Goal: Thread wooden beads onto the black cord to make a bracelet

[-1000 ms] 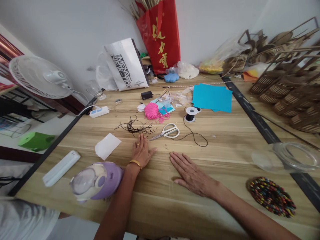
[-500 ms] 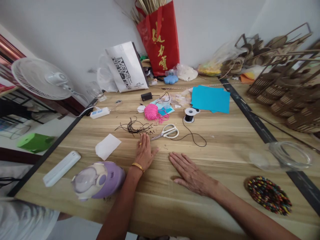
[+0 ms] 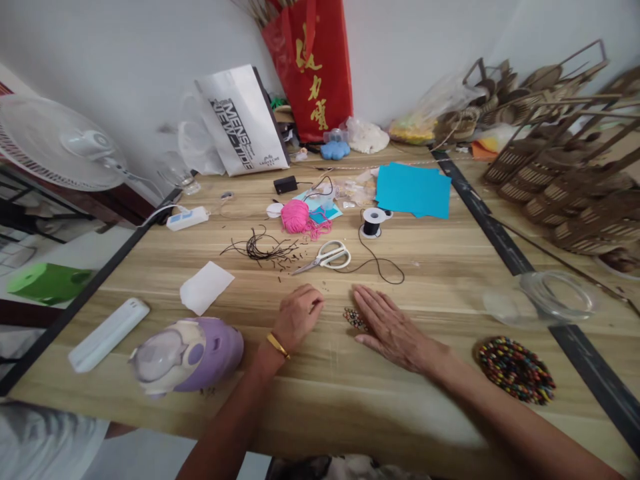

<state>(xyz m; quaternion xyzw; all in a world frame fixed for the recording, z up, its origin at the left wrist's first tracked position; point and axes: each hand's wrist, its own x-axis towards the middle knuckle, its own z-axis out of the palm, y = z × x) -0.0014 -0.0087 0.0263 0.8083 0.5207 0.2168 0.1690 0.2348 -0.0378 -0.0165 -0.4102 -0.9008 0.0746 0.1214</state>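
Observation:
My left hand [image 3: 299,315] rests on the wooden table [image 3: 320,393] with its fingers curled under, thumb tip against the forefinger; what they pinch, if anything, is too small to see. My right hand [image 3: 390,328] lies flat, palm down, fingers stretched toward the left. Between the two hands, touching my right thumb, sits a small beaded piece [image 3: 353,318] of many colours. Just beyond my hands lie white-handled scissors [image 3: 327,257], a tangle of dark cord scraps [image 3: 260,250] and a black thread spool [image 3: 373,222] with a loose thread trailing.
A round beaded mat [image 3: 515,370] lies at right, a clear glass lid [image 3: 547,300] beyond it. A purple dome-shaped appliance [image 3: 187,353], a white case [image 3: 105,333] and white paper [image 3: 205,288] lie at left. Pink yarn [image 3: 295,217], blue paper [image 3: 413,190], bags and woven baskets [image 3: 560,180] crowd the back.
My left hand pulled back toward me and curled from flat to closed. A small beaded piece now shows beside my right hand, which shifted slightly forward.

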